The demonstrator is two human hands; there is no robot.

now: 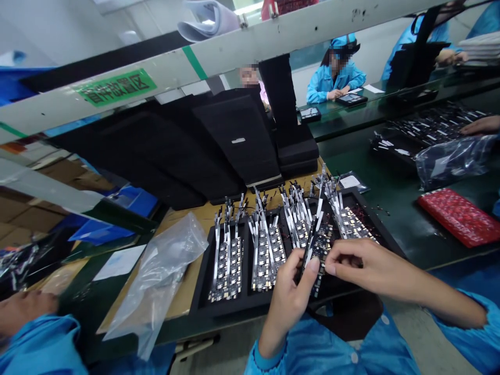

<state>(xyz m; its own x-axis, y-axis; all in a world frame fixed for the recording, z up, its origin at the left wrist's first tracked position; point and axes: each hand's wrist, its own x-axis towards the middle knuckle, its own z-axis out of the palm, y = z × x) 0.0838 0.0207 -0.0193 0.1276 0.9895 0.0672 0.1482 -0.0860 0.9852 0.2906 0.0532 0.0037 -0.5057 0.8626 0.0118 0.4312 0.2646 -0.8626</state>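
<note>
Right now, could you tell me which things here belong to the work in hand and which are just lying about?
In hand:
- left hand and right hand, both pinching one circuit board
- black tray holding rows of similar boards

Lying about:
- clear plastic bag
- red tray
- stacked black foam pads
- white paper slip

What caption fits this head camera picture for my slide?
Both hands, left hand and right hand, hold a small circuit board above a black tray of similar boards.
</note>
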